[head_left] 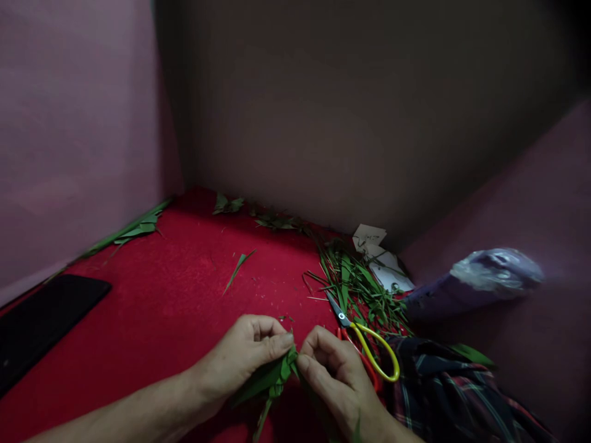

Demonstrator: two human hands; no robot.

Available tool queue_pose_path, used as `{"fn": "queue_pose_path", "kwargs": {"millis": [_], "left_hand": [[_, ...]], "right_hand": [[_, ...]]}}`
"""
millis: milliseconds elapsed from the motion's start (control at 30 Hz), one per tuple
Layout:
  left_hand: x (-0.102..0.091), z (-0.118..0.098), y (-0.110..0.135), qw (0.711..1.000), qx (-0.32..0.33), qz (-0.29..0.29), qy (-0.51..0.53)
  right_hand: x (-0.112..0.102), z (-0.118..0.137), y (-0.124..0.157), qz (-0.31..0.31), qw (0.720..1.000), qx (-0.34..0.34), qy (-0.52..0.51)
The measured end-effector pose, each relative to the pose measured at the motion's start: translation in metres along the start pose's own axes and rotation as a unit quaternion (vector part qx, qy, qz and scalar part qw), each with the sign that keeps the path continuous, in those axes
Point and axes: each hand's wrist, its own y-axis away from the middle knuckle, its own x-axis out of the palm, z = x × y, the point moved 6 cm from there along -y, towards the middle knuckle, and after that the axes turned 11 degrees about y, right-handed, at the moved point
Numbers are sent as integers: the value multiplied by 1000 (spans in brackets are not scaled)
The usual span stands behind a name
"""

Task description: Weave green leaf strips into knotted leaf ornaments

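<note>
Left hand (247,354) pinches folded green leaf strip (277,389) | right hand (339,372) pinches its edge | best: hold snug, pull softly

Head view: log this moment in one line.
left hand: holding folded green leaf | right hand: at its edge | scissors: beside right hand

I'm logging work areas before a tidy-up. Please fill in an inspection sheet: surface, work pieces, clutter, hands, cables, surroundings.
Surface: red covering, flecked with green bits.
Work pieces: folded green leaf piece between the hands; scissors with red and yellow handles beside the right hand.
Clutter: heap of leaf strips, pale papers, flat black object.
Hands: left hand pinches the leaf piece; right fingertips at its edge, grip unclear.
Cables: nothing seen.
Surroundings: pinkish wall at left, dark wall ahead; plaid cloth at right.
</note>
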Motion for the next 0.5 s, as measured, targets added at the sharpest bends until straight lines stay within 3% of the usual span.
{"fn": "queue_pose_path", "kwargs": {"millis": [367,500], "left_hand": [[-4,2,-2,1000,-1,21,18],[-2,-3,0,1000,4,-5,8]], "right_hand": [[-4,2,-3,-22,1000,20,0],[-5,0,-4,-32,999,17,5]]}}
